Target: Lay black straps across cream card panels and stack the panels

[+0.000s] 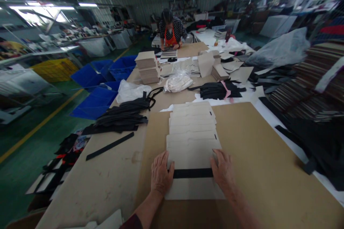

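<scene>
A black strip (192,173) lies straight across a pale grey card (193,189) in front of me. My left hand (162,172) grips the strip's left end at the card's edge, its thumb on the strip and its fingers pointing forward. At the right end, my right hand (223,168) holds the strip with its thumb, while its index finger reaches onto the card above. The fingers' undersides are hidden. Beyond the strip, more pale cards (191,120) overlap in a row running away from me, with small dark marks near their right edges.
A brown board (258,157) lies underneath. Black strips are bundled at left (120,114) and, tied in pink, further back (220,90). One loose strip (110,146) lies left. Card stacks (147,68) stand behind; a co-worker (172,30) works at the far end. Blue bins (95,102) stand left.
</scene>
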`<move>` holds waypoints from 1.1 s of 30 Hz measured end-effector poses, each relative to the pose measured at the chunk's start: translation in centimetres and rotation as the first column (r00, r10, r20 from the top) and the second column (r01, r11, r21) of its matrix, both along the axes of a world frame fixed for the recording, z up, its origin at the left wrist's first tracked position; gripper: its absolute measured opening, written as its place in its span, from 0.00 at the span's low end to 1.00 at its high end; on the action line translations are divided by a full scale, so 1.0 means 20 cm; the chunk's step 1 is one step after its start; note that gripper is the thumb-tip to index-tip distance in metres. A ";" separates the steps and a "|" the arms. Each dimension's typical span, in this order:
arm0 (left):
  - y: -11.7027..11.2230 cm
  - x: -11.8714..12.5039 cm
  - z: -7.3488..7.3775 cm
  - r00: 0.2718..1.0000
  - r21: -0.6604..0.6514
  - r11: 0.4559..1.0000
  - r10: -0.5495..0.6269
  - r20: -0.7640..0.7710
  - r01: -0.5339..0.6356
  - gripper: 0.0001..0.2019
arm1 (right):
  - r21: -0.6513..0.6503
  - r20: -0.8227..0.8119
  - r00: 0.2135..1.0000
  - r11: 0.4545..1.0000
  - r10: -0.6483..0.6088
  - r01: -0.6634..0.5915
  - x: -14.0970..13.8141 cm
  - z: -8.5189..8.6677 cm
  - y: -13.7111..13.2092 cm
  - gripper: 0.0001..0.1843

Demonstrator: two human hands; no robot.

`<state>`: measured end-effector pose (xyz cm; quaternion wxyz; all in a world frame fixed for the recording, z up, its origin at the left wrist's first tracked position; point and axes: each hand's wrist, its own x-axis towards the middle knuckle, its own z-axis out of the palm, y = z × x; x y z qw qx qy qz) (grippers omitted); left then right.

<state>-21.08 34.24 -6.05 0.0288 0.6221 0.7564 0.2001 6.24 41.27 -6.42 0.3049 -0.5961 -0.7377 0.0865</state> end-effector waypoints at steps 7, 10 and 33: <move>-0.01 0.01 0.02 1.000 -0.001 1.000 -0.004 -0.017 0.004 0.21 | -0.098 0.165 0.979 0.990 0.120 -0.105 -0.18 0.02 0.16 0.15; -0.01 0.01 0.03 1.000 -0.018 1.000 -0.016 -0.019 0.015 0.23 | -0.118 0.191 0.978 0.991 0.089 -0.067 -0.21 0.00 0.17 0.14; -0.01 -0.01 0.02 0.999 -0.023 0.999 -0.037 -0.025 0.037 0.26 | -0.018 0.134 0.979 0.989 0.150 -0.149 -0.23 -0.02 0.18 0.09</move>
